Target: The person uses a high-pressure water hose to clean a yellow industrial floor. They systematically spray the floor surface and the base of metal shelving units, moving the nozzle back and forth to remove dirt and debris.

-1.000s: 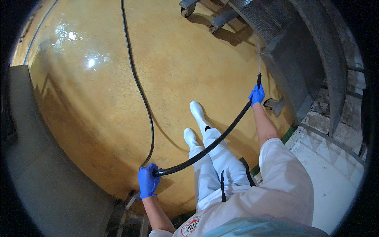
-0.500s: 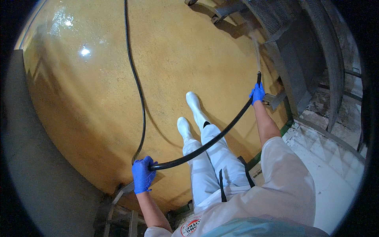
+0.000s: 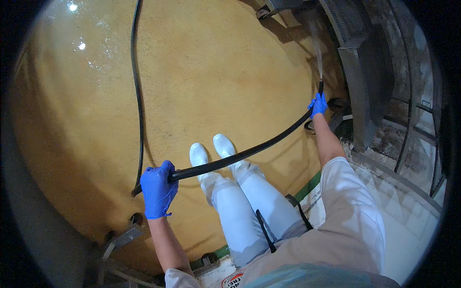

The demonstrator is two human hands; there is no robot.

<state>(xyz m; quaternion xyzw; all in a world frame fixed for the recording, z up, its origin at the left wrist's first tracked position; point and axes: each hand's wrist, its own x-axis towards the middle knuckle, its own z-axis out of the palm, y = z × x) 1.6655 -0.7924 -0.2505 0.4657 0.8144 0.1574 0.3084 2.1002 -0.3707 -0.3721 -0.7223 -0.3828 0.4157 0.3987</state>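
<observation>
A black hose (image 3: pixel 245 154) runs in a curve between my two hands, passing above my white boots. My left hand (image 3: pixel 157 188), in a blue glove, is closed around the hose at the lower left. From there the hose drops to the floor and trails away toward the far edge. My right hand (image 3: pixel 318 105), also blue-gloved, grips the hose just behind its nozzle (image 3: pixel 321 87) on the right side. A jet of water (image 3: pixel 317 53) shoots from the nozzle away from me, toward the foot of a metal machine (image 3: pixel 357 62).
The yellow-tan floor (image 3: pixel 201 81) has wet, shiny patches at the far left. Wheeled metal gear (image 3: pixel 271 8) stands at the far right. A metal frame with a castor (image 3: pixel 126 236) is at the lower left. A white wall (image 3: pixel 398 211) rises beside me on the right.
My left hand has moved up and left with the hose. My right hand has shifted slightly right and farther away. My feet have moved left and nearer, and the whole view has shifted.
</observation>
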